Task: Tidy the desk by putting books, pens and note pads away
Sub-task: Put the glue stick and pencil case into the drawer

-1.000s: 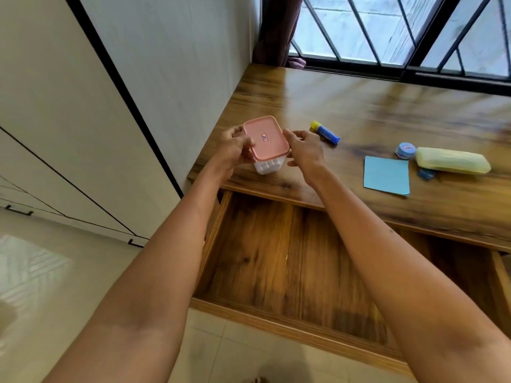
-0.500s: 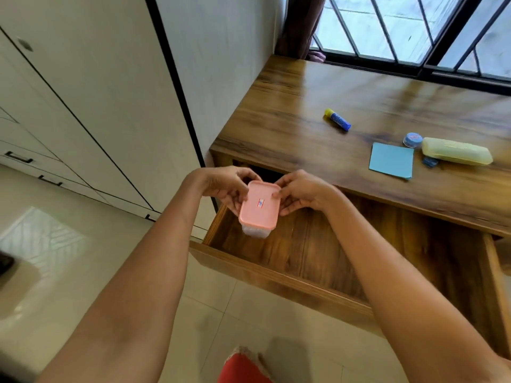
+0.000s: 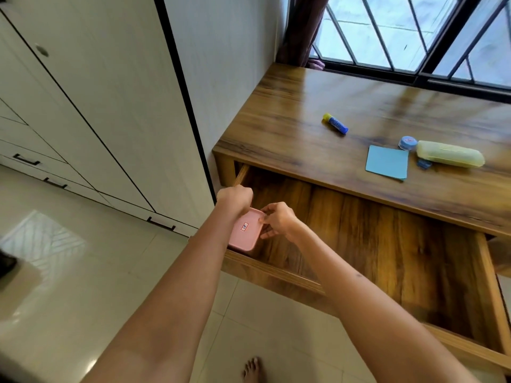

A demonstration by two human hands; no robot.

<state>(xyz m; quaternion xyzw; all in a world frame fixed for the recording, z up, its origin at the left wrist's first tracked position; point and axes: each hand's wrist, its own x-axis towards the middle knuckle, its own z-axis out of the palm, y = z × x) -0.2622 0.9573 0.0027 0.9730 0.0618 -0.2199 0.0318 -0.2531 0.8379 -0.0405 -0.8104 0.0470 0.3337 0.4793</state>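
While both hands hold it, the pink-lidded container sits low in the left front corner of the open drawer. Left hand grips its far edge; right hand pinches its right rim. A blue note pad lies on the table, right of centre.

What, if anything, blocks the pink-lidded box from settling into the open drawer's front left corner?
Nothing visible does. Both hands, left hand and right hand, hold the pink-lidded box inside the drawer, whose visible bottom shows only bare wood. Below the box is hidden.
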